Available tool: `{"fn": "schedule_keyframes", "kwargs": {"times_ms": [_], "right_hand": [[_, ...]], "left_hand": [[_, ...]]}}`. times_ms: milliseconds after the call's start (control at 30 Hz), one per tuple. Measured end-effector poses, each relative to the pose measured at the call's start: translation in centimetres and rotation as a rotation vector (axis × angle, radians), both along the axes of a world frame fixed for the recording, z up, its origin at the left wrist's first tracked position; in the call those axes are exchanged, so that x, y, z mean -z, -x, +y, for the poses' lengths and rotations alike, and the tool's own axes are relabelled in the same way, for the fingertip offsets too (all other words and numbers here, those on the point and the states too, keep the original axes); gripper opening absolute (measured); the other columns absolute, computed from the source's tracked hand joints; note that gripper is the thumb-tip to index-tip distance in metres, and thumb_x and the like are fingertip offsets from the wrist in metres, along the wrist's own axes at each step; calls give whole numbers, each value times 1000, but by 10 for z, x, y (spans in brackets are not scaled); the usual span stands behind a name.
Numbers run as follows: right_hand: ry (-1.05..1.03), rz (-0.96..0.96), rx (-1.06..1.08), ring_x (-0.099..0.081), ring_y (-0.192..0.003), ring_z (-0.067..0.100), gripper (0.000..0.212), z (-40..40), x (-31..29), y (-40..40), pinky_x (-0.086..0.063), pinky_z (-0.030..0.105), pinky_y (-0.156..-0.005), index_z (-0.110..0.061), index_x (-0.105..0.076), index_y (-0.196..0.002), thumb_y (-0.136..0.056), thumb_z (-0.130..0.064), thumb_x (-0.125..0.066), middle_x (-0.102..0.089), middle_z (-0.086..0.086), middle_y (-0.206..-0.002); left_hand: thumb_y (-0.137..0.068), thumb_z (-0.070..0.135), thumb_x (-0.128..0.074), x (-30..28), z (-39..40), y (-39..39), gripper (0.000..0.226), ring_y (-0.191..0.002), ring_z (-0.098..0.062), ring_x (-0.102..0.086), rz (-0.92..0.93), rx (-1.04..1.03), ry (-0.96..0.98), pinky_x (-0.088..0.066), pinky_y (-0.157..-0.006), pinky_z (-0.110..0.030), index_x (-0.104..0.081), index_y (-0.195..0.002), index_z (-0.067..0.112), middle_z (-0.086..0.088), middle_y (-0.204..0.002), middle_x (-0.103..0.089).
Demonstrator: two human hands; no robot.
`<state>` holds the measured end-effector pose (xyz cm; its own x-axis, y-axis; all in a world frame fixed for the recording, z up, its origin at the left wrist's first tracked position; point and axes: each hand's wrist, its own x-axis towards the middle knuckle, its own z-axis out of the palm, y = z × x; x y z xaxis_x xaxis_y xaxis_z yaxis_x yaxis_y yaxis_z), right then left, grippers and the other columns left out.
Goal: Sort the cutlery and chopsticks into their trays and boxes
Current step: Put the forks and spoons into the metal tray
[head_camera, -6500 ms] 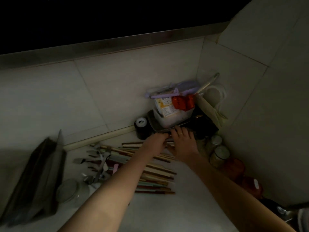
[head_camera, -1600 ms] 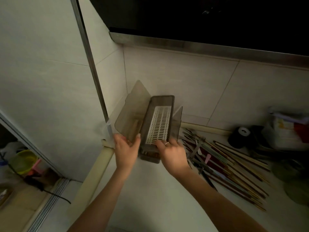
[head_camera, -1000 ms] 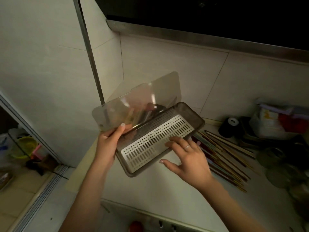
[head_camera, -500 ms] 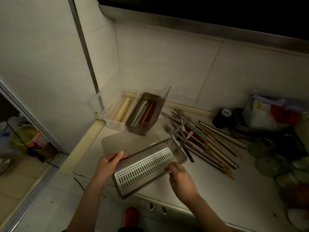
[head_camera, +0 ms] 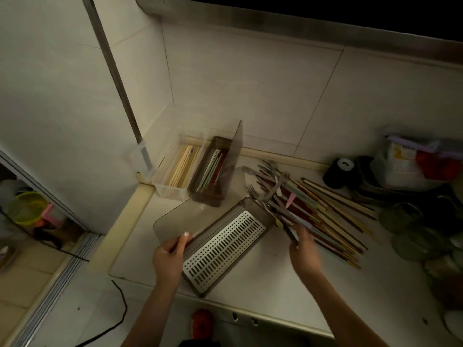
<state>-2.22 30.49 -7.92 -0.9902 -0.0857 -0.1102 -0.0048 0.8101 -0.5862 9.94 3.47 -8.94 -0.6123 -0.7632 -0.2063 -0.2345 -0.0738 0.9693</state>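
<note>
A smoky brown box with a white slotted drain insert (head_camera: pixel 223 246) lies on the counter near its front edge, lid (head_camera: pixel 183 219) flipped open to the left. My left hand (head_camera: pixel 170 256) grips the box's left rim. My right hand (head_camera: pixel 302 249) is at the near end of the pile of chopsticks and forks (head_camera: pixel 308 209), fingers closed around a dark utensil handle. At the back corner stand a clear tray of pale wooden chopsticks (head_camera: pixel 175 169) and a second brown box holding coloured chopsticks (head_camera: pixel 210 171).
A black spool (head_camera: pixel 338 171), a plastic container with packets (head_camera: pixel 406 166) and glass jar lids (head_camera: pixel 411 236) crowd the right side of the counter. The counter's front edge runs just below the box. A floor with a black cable (head_camera: pixel 120 304) lies to the left.
The slotted box now rests further right on the counter. My right hand has let go of it and moved right to the pile, closing on a utensil. My left hand still holds the box.
</note>
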Motion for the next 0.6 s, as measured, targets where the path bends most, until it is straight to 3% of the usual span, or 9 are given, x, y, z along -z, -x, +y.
{"fn": "schedule_keyframes", "kwargs": {"times_ms": [167, 267, 333, 433, 600], "right_hand": [[-147, -75, 96, -55, -111, 26, 38, 12, 2, 29, -48, 46, -96, -21, -43, -128, -93, -9, -47, -55, 9, -122], [-321, -106, 16, -44, -125, 27, 41, 21, 5, 41, -40, 47, -104, -22, -41, -131, -92, -15, -51, -46, 7, -135], [-397, -125, -9, -33, -133, 28, 46, 28, 5, 45, -36, 50, -108, -24, -38, -135, -92, -20, -53, -36, 8, -143], [-437, -151, -35, -27, -137, 32, 49, 39, 5, 47, -32, 53, -110, -28, -34, -135, -91, -29, -56, -30, 8, -147], [-312, 41, -86, -32, -137, 25, 50, 24, -2, 45, -29, 50, -113, -30, -36, -133, -89, -17, -55, -39, 3, -144]], "left_hand": [[-88, 26, -65, 8, -3, 11, 20, -77, -17, -66, -66, -64, 5, -46, -74, -24, -76, -85, 9, 0, -72, -70], [-88, 31, -63, 8, -8, 18, 25, -77, -17, -66, -85, -44, -31, -49, -80, -30, -76, -84, 9, -4, -76, -72], [-88, 29, -64, 8, -8, 21, 24, -73, -16, -66, -83, -62, 5, -50, -73, -24, -75, -81, 9, -1, -71, -70], [-87, 21, -66, 6, -5, 25, 17, -66, -9, -63, -61, -70, 131, -44, -58, -2, -76, -80, 8, 6, -64, -66], [-84, 18, -69, 5, 5, 28, 11, -65, -10, -64, -59, -74, 173, -42, -54, 0, -75, -78, 10, 4, -66, -67]]}}
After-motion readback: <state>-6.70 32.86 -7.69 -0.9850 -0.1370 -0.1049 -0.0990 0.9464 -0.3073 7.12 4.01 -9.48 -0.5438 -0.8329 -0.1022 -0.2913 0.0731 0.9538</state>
